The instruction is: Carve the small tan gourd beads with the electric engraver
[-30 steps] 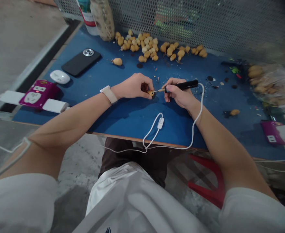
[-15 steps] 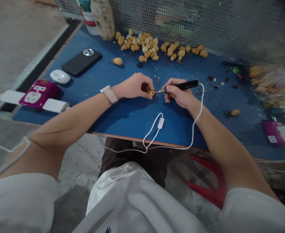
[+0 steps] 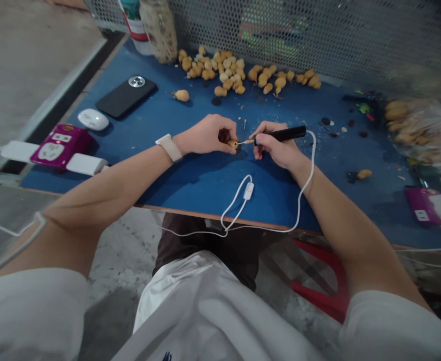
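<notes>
My left hand (image 3: 217,134) pinches a small tan gourd (image 3: 234,144), mostly covered by the fingers. A dark spot shows on its exposed end. My right hand (image 3: 275,145) is closed like a pen grip around a black corded rotary tool (image 3: 286,134). The tool's thin bit points left and meets the gourd's end, or lies very close to it; which one I cannot tell. From the tool's back end a white cord (image 3: 299,200) runs down over the table edge, with an inline switch (image 3: 248,191) near its loop.
Several small gourds (image 3: 228,65) are heaped along the mesh panel (image 3: 220,25) on the blue table (image 3: 190,183). A phone (image 3: 126,96), a white earbud case (image 3: 93,119) and a purple power socket (image 3: 59,145) lie left. At right are a plastic bag (image 3: 427,130) and another purple socket (image 3: 423,205).
Almost nothing differs. My right hand and the rotary tool have shifted very slightly left, while my left hand stays in place with the gourd.
</notes>
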### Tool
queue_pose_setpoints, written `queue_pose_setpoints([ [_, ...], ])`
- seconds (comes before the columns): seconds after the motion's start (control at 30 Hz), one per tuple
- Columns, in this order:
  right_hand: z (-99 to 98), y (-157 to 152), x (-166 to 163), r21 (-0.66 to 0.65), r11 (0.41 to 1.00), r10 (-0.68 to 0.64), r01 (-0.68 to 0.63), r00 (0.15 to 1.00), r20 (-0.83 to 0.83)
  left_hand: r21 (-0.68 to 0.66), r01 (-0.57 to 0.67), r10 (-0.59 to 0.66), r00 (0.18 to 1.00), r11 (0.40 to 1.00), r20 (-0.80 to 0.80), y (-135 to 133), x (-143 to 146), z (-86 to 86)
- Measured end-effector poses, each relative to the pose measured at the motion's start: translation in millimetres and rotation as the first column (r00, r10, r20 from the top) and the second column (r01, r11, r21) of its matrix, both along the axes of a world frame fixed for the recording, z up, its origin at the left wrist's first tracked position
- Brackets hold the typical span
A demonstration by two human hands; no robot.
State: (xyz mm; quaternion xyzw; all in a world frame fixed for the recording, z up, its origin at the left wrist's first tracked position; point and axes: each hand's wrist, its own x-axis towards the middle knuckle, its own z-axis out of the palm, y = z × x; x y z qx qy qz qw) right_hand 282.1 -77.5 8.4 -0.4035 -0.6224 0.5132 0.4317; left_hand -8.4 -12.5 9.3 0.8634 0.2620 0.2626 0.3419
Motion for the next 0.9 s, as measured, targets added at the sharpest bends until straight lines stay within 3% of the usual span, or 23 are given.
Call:
queue_pose_setpoints([
  [0.4, 2.6, -1.0, -0.8, 0.024, 0.999, 0.026, -0.026, 0.999, 0.019, 0.052, 0.013, -0.015, 1.0, 0.999, 0.021, -4.2, -0.1, -0.6],
  [0.9, 3.9, -2.2, -1.3, 0.013, 1.0, 0.005, -0.005, 1.0, 0.023, 0.017, -0.002, 0.002, 1.0, 1.0, 0.0, -7.4, -1.0, 1.9],
])
